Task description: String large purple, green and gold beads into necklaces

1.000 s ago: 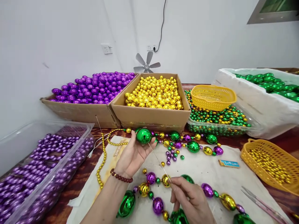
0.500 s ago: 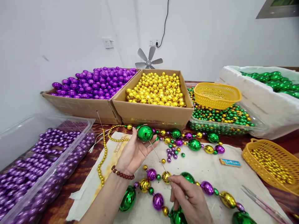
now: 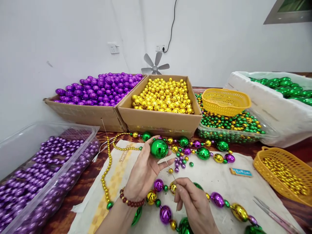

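Head view: big green bead (image 3: 159, 148) is held between left hand's (image 3: 143, 174) thumb and fingers, just in front of gold-bead box (image 3: 158, 122). Thin wire (image 3: 167, 162), slanting from bead away from box, is pinched by right hand (image 3: 193, 203). Since earlier frame, bead has been shifted from box, nearer right hand.

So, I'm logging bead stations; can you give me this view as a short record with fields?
left hand: holds large green bead
right hand: pinches thin rod, its far end at the bead
under the hands: pale cloth, strung beads
back left: cardboard box, purple beads
back middle: cardboard box, gold beads
back right: white box, green beads
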Demonstrator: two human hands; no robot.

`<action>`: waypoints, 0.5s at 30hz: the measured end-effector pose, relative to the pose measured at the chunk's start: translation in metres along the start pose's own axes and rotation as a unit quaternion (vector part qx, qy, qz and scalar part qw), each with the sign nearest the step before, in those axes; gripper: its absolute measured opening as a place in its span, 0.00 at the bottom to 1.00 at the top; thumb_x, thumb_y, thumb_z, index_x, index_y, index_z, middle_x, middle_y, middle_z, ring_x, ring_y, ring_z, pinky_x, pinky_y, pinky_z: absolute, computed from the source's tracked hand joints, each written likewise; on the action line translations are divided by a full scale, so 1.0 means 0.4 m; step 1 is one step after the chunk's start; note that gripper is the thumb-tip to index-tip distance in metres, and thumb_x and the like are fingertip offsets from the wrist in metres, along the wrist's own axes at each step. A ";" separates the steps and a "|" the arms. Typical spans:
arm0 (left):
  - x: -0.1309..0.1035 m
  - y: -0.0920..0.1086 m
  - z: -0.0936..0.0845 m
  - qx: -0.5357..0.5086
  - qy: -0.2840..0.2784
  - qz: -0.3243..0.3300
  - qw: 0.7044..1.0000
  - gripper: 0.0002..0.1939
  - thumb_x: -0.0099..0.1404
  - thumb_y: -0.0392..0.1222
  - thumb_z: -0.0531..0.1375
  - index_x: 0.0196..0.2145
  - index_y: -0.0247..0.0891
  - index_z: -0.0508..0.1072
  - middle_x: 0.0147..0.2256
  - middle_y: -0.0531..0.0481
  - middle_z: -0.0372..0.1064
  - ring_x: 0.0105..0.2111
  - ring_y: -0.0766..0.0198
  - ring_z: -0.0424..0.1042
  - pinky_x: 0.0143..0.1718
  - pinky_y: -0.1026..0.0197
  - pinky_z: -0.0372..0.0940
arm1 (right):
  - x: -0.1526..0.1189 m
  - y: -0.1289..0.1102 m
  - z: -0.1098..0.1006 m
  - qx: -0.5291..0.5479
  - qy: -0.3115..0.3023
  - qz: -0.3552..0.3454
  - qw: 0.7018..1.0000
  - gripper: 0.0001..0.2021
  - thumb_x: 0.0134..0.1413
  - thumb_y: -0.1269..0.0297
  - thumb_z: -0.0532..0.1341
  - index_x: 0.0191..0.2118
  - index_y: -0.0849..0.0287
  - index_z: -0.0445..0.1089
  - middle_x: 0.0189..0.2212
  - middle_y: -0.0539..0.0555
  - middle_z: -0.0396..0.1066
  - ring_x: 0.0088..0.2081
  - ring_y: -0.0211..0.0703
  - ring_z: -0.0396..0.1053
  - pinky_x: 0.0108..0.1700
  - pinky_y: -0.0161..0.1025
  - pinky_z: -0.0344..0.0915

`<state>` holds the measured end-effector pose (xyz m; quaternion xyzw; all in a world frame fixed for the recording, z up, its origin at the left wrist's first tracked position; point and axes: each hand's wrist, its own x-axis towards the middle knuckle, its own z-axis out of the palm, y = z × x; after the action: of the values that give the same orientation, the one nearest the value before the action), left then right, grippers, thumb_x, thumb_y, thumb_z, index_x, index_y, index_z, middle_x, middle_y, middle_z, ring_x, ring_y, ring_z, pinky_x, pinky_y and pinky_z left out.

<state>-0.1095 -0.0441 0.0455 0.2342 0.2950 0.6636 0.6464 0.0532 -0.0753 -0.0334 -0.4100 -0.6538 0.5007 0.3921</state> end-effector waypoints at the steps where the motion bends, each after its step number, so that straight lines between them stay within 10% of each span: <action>1: -0.004 -0.005 0.003 -0.003 0.000 0.003 1.000 0.16 0.70 0.50 0.51 0.50 0.43 0.69 0.45 0.43 0.68 0.45 0.51 0.71 0.48 0.41 0.66 | 0.003 -0.003 0.002 0.001 0.001 0.003 1.000 0.13 0.67 0.58 0.49 0.41 0.58 0.67 0.22 0.47 0.65 0.20 0.33 0.66 0.26 0.29 0.62; 15: -0.016 0.003 -0.002 0.016 0.008 0.026 1.000 0.19 0.71 0.50 0.49 0.56 0.48 0.64 0.47 0.45 0.68 0.48 0.49 0.70 0.49 0.38 0.65 | 0.020 -0.034 -0.018 -0.022 -0.039 0.006 0.999 0.12 0.67 0.61 0.48 0.39 0.58 0.66 0.20 0.46 0.63 0.19 0.32 0.61 0.24 0.30 0.59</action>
<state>-0.1104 -0.0507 0.0463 0.2464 0.3048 0.6772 0.6228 0.0550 -0.0677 -0.0180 -0.4025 -0.6769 0.5046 0.3539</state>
